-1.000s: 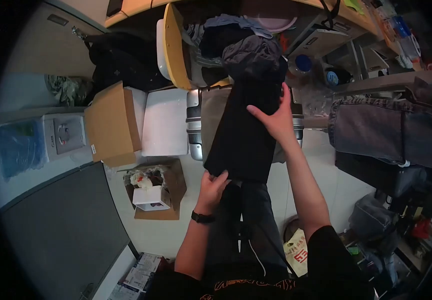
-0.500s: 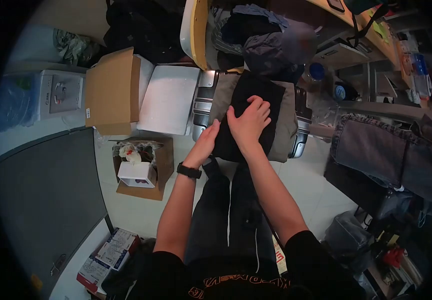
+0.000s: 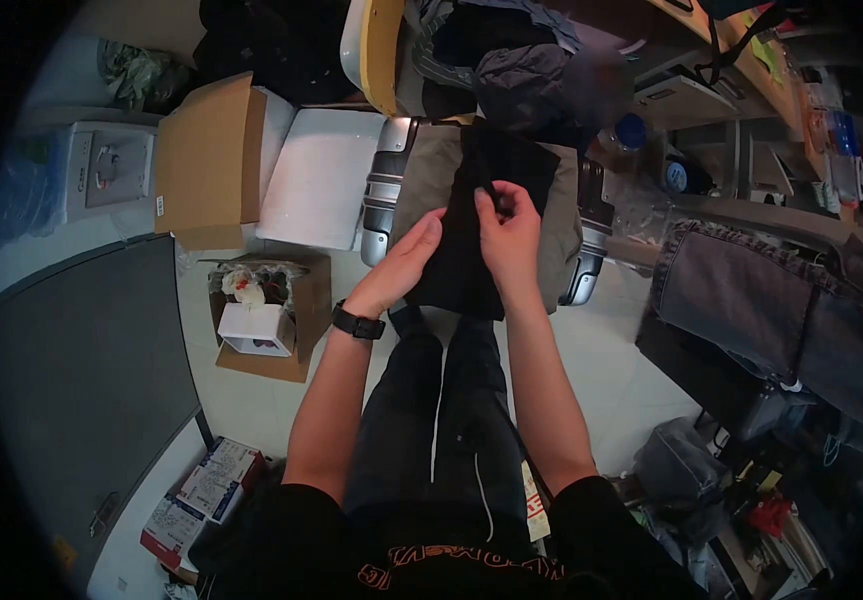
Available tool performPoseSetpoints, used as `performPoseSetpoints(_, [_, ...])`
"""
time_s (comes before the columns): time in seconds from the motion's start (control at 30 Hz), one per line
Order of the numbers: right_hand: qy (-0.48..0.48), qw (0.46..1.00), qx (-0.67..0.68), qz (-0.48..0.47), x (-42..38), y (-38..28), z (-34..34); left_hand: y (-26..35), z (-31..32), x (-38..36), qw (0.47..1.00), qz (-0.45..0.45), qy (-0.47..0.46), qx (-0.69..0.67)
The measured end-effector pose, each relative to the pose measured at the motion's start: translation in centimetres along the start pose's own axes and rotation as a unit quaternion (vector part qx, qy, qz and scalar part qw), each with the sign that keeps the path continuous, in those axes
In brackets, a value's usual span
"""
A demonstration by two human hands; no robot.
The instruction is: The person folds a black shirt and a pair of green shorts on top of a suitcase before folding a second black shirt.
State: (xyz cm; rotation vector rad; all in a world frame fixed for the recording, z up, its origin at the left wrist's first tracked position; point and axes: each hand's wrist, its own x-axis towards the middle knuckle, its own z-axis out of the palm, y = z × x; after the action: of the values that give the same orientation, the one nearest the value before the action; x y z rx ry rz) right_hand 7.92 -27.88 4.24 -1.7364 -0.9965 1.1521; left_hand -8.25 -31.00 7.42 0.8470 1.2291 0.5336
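A folded black garment (image 3: pixel 460 260) lies over a grey garment (image 3: pixel 430 165) on top of a silver hard-shell suitcase (image 3: pixel 384 192). My right hand (image 3: pixel 514 238) is closed, pinching a fold of the black cloth between thumb and fingers near its middle. At the left side of the same garment rests my left hand (image 3: pixel 404 262), its fingers stretched out and the palm edge against the cloth. A dark wristband (image 3: pixel 359 322) sits on my left wrist.
Left of the suitcase are a white box (image 3: pixel 322 180) and an open cardboard box (image 3: pixel 210 165). A smaller carton (image 3: pixel 297 335) with a white box inside stands on the floor. Grey jeans (image 3: pixel 737 285) hang at the right. Behind the suitcase, clothes (image 3: pixel 522 75) are piled by a yellow-edged chair (image 3: pixel 382 55).
My right hand has gone from lying spread on the black garment to pinching a raised fold of it. The whole view has shifted slightly.
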Motion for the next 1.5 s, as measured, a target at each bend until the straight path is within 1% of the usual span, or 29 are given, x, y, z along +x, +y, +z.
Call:
performPoseSetpoints(0.03, [0.001,1.0,0.001,0.001,-0.2,0.2,-0.4,0.1,0.3,0.0,0.999,-0.007,0.044,0.003])
performPoseSetpoints(0.13, [-0.004,0.998,0.064,0.021,-1.0,0.5,-1.5,-0.3,0.3,1.2,0.997,0.012,0.078,-0.024])
performPoseSetpoints(0.2, [0.025,0.989,0.144,0.024,-1.4,0.6,-2.6,0.4,0.3,2.2,0.998,0.017,0.062,-0.004])
performPoseSetpoints(0.23, [-0.002,0.987,0.161,0.026,-1.6,1.1,-4.0,0.9,0.3,2.8,0.998,0.024,0.046,0.017])
performPoseSetpoints(0.33, [0.058,0.964,0.25,0.072,-3.1,1.7,-7.9,1.0,0.5,5.3,0.996,0.051,0.051,0.054])
performPoseSetpoints(0.4, [0.095,0.916,0.363,0.143,-3.9,2.0,-11.3,0.7,0.3,6.2,0.993,0.074,0.036,0.081])
performPoseSetpoints(0.47, [0.119,0.927,0.333,0.124,-3.9,5.3,-13.3,0.4,0.3,6.6,0.989,0.101,0.02,0.108])
performPoseSetpoints(0.53, [0.172,0.92,0.276,0.218,-3.7,9.1,-14.7,0.0,0.4,6.5,0.997,0.062,0.022,0.039])
performPoseSetpoints(0.57, [0.14,0.927,0.265,0.227,-3.7,11.0,-15.4,0.0,0.6,6.3,0.997,0.063,0.018,0.04])
performPoseSetpoints(0.63, [0.18,0.928,0.242,0.218,-3.8,8.6,-14.6,0.3,0.9,6.2,0.996,0.023,0.073,-0.047])
performPoseSetpoints(0.7, [0.217,0.928,0.216,0.214,-4.0,5.8,-12.7,0.5,0.6,6.4,0.994,-0.016,0.058,-0.091])
performPoseSetpoints(0.73, [0.302,0.951,-0.022,0.062,-3.9,4.6,-11.6,-0.9,0.3,7.2,0.996,-0.004,0.069,-0.064])
performPoseSetpoints(0.77, [0.359,0.892,-0.257,-0.098,-3.7,3.1,-10.3,-1.6,0.0,7.7,0.996,0.011,0.08,-0.036])
performPoseSetpoints(0.8, [0.291,0.918,-0.237,-0.131,-3.8,0.6,-9.1,-1.7,-0.2,7.7,0.996,0.01,0.078,-0.035])
performPoseSetpoints(0.83, [0.221,0.937,-0.215,-0.162,-3.9,-2.1,-7.8,-1.8,-0.4,7.7,0.993,-0.009,0.058,-0.103])
performPoseSetpoints(0.87, [0.11,0.97,-0.176,-0.127,-3.8,-4.4,-6.3,-1.9,-0.3,7.6,0.984,-0.03,0.036,-0.17])
performPoseSetpoints(0.9, [0.042,0.98,-0.159,-0.114,-3.4,-4.6,-4.3,-1.5,-0.2,7.1,0.985,-0.009,0.024,-0.17])
performPoseSetpoints(0.93, [0.006,0.967,-0.233,-0.102,-3.1,-4.5,-2.4,-0.6,0.0,6.5,0.985,0.014,0.011,-0.17])
performPoseSetpoints(0.97, [-0.045,0.948,-0.301,-0.097,-2.6,-3.8,-1.2,0.1,0.4,5.5,0.99,0.001,0.045,-0.132])
performPoseSetpoints(1.0, [-0.04,0.949,-0.297,-0.099,-1.8,-2.7,-1.0,0.3,0.6,5.3,0.991,0.004,0.043,-0.127])
performPoseSetpoints(1.1, [-0.057,0.975,-0.205,-0.058,-1.1,-0.9,-1.3,0.7,0.8,5.3,0.979,-0.031,0.041,-0.197])
performPoseSetpoints(1.13, [-0.056,0.976,-0.205,-0.055,-1.2,-0.7,-1.8,0.5,0.9,5.4,0.986,-0.019,0.056,-0.158])
performPoseSetpoints(1.2, [-0.072,0.991,-0.101,-0.056,-1.5,-0.5,-3.0,-0.1,1.4,5.6,0.993,0.004,0.082,-0.082])
performPoseSetpoints(1.23, [-0.069,0.995,-0.067,-0.03,-1.8,-1.0,-4.1,-0.4,1.7,5.8,0.993,0.005,0.081,-0.083])
performPoseSetpoints(1.3, [-0.092,0.996,0.017,0.006,-2.2,-0.1,-6.5,-1.2,2.1,6.0,0.995,0.064,0.071,-0.015])
performPoseSetpoints(1.37, [-0.058,0.987,0.132,0.076,-3.1,0.0,-8.4,-1.9,2.1,6.4,0.995,0.079,0.065,-0.013])
performPoseSetpoints(1.4, [-0.039,0.983,0.144,0.109,-3.5,1.0,-9.7,-2.0,2.2,6.5,0.994,0.095,0.055,-0.009])
performPoseSetpoints(1.47, [0.004,0.968,0.204,0.146,-4.1,5.9,-12.9,-1.2,2.2,5.9,0.993,0.102,0.052,0.024])
performPoseSetpoints(1.5, [0.09,0.957,0.234,0.148,-4.5,7.7,-13.2,-0.8,2.2,5.8,0.991,0.108,0.051,0.056])
